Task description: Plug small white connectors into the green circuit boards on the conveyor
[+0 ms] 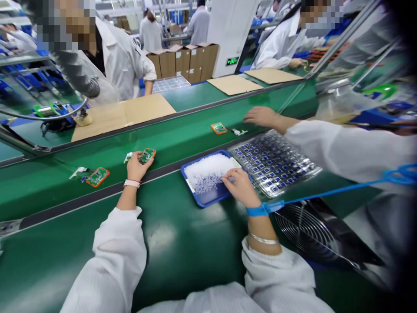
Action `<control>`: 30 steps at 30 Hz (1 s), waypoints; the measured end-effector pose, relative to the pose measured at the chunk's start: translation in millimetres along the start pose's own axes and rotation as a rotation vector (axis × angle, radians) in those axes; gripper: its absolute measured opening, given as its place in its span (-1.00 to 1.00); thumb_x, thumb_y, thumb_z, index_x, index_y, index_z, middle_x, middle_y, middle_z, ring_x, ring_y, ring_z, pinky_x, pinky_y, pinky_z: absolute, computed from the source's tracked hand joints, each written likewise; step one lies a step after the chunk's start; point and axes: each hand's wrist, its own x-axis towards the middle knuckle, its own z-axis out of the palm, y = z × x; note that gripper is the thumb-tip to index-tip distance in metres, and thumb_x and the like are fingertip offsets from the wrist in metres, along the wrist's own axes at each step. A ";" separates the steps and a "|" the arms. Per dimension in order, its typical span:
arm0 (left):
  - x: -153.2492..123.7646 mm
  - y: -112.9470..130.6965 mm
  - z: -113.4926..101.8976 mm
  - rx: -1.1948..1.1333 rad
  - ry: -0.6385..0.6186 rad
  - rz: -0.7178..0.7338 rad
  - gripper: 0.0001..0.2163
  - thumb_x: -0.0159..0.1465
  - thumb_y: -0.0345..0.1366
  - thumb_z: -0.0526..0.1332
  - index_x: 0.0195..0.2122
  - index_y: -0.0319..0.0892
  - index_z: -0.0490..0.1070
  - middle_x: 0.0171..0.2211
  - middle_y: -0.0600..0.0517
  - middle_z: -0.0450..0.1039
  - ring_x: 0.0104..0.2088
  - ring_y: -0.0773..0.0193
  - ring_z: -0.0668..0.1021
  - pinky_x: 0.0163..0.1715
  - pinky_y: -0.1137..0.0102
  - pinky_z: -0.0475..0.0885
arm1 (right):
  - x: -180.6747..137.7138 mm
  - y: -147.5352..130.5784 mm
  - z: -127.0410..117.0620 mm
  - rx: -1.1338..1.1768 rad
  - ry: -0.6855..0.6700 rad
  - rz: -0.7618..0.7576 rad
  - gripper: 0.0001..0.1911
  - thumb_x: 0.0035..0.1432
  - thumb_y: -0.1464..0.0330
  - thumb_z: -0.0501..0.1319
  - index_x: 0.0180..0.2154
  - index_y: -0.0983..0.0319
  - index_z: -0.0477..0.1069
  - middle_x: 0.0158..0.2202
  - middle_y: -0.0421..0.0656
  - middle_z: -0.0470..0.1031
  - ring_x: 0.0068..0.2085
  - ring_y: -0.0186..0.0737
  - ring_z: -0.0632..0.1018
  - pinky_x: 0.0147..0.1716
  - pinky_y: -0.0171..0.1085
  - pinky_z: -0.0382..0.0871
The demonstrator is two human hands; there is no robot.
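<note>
My left hand (136,168) is over the green conveyor belt, its thumb and fingers closed on a green circuit board (148,155) with an orange frame. White connector leads (128,157) stick out beside those fingers. A blue tray (207,201) of small white plastic pieces (208,168) sits on the green table. At the tray's right front edge, my right hand (239,187) has its fingertips pinched together; what is between them is too small to make out. A blue wrist strap (257,210) with a cord circles my right wrist.
Another orange-framed board (97,177) lies left on the belt, and one more (219,128) lies farther along. A clear blister tray (276,165) with dark blue parts is right of the blue tray. A co-worker's hand (260,117) reaches above it. A fan (302,224) stands at right.
</note>
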 end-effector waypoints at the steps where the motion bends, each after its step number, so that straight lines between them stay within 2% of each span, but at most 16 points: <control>1: -6.9 1.9 -0.5 -0.048 0.003 0.038 -0.47 0.06 -0.04 0.31 -0.02 -0.21 0.28 -0.14 -0.12 0.48 -0.12 0.11 0.52 -0.12 0.30 0.38 | -1.1 0.1 -1.1 -0.011 -0.043 0.001 -0.93 0.02 0.39 0.16 -0.48 0.22 0.37 -0.37 -0.09 0.39 -0.21 -0.09 0.42 -0.10 -0.04 0.24; 4: -32.7 11.6 -4.0 -0.102 -0.036 0.182 -0.46 0.05 -0.07 0.33 0.00 -0.19 0.27 -0.08 -0.12 0.44 -0.07 0.10 0.49 -0.05 0.26 0.35 | -4.4 -3.9 0.5 -0.035 -0.172 -0.014 -0.91 0.02 0.43 0.15 -0.50 0.22 0.38 -0.35 -0.10 0.40 -0.20 -0.13 0.40 -0.10 -0.08 0.21; 7: -61.5 21.6 -11.0 -0.086 -0.146 0.321 -0.47 0.05 -0.09 0.33 0.01 -0.16 0.27 -0.04 -0.12 0.41 -0.04 0.07 0.46 0.00 0.21 0.33 | -7.4 -6.1 6.6 -0.061 -0.237 -0.031 -0.90 0.02 0.46 0.15 -0.50 0.23 0.39 -0.34 -0.10 0.39 -0.21 -0.15 0.38 -0.13 -0.13 0.21; 12: -101.9 30.4 -23.2 -0.107 -0.282 0.426 -0.49 0.09 -0.09 0.30 0.03 -0.15 0.26 -0.04 -0.12 0.40 -0.03 0.05 0.44 -0.02 0.18 0.34 | -9.9 -2.9 13.8 -0.111 -0.226 -0.044 -0.88 0.00 0.48 0.15 -0.54 0.24 0.38 -0.37 -0.11 0.38 -0.26 -0.19 0.36 -0.15 -0.16 0.21; 17: -128.1 30.9 -31.4 -0.141 -0.435 0.503 -0.49 0.11 -0.10 0.28 0.06 -0.12 0.25 -0.01 -0.13 0.38 -0.01 0.03 0.42 0.01 0.15 0.32 | -11.3 -5.1 16.2 -0.157 -0.204 -0.050 -0.85 0.01 0.51 0.14 -0.55 0.24 0.37 -0.36 -0.10 0.36 -0.26 -0.19 0.35 -0.17 -0.17 0.23; 22: -152.1 31.4 -42.2 -0.152 -0.471 0.522 -0.51 0.13 -0.12 0.27 0.07 -0.12 0.24 0.01 -0.12 0.38 -0.01 0.03 0.40 0.01 0.14 0.30 | -12.2 -6.0 17.3 -0.186 -0.217 -0.093 -0.83 0.03 0.52 0.09 -0.55 0.25 0.34 -0.39 -0.10 0.34 -0.29 -0.19 0.35 -0.20 -0.16 0.24; 25: -162.7 33.1 -46.5 -0.165 -0.490 0.504 -0.50 0.11 -0.12 0.30 0.05 -0.11 0.26 0.00 -0.11 0.39 -0.01 0.02 0.40 -0.01 0.13 0.30 | -9.9 -10.1 16.4 -0.164 -0.164 -0.112 -0.81 0.03 0.52 0.07 -0.57 0.23 0.29 -0.41 -0.10 0.33 -0.30 -0.17 0.33 -0.22 -0.13 0.26; 27: -165.8 36.4 -45.9 -0.191 -0.476 0.470 -0.53 0.12 -0.11 0.29 0.04 -0.10 0.29 -0.01 -0.10 0.40 -0.02 0.03 0.41 -0.02 0.14 0.31 | -8.7 -21.6 17.1 -0.108 -0.094 -0.137 -0.80 0.06 0.51 0.07 -0.57 0.21 0.27 -0.39 -0.08 0.34 -0.29 -0.15 0.33 -0.22 -0.10 0.27; 30: -165.0 45.9 -39.6 -0.297 -0.415 0.389 -0.73 0.25 -0.16 0.17 -0.05 -0.09 0.38 -0.08 -0.06 0.46 -0.06 0.11 0.45 -0.04 0.20 0.33 | -13.6 -56.4 26.7 0.037 -0.006 -0.188 -0.83 0.13 0.47 0.05 -0.49 0.20 0.29 -0.25 -0.05 0.34 -0.17 -0.12 0.35 -0.13 -0.07 0.29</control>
